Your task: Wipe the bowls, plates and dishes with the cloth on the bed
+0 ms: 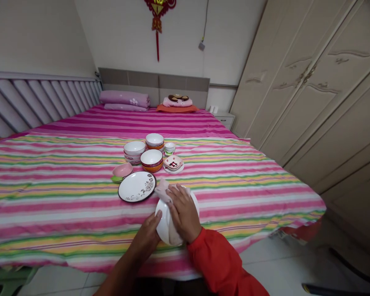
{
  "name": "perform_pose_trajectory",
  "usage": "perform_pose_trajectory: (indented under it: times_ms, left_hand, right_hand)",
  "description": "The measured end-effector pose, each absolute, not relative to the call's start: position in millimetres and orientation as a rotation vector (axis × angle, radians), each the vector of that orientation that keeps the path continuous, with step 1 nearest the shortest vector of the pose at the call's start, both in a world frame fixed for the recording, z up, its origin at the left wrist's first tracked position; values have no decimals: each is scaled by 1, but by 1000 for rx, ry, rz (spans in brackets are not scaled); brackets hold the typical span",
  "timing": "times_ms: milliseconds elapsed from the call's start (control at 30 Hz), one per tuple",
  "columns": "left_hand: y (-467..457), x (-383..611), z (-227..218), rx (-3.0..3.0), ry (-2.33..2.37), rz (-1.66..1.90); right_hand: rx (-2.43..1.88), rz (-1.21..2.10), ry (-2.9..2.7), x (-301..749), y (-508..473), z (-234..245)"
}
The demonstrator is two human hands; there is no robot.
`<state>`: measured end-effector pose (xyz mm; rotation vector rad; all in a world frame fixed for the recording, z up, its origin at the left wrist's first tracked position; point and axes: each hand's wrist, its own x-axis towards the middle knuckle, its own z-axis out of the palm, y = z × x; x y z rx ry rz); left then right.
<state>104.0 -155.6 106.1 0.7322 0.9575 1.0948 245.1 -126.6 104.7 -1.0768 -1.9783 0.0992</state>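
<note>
My left hand grips the left rim of a white plate, thumb on top, close to the bed's front edge. My right hand, below a red sleeve, presses a pale pinkish cloth against the plate's face; the palm hides part of both. Just beyond, to the left, lies a dark-rimmed plate with a flower pattern. Behind it are a pink bowl with something green under it, and stacked bowls. A patterned square dish rests on a white plate.
A striped sheet covers the bed. More stacked bowls and a pile of small dishes stand farther back. Folded bedding lies by the headboard. A wardrobe is at right, a railing at left.
</note>
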Motion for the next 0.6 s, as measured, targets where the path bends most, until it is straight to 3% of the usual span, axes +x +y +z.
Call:
perform_pose_trajectory:
  times_ms: [400,600]
  left_hand:
    - [-151,92,108,464,915,1197]
    - [-140,91,108,335,797,1337]
  right_hand:
    - [-1114,485,-1488,279,-122,67]
    - [-1099,318,-1540,272,-146,56]
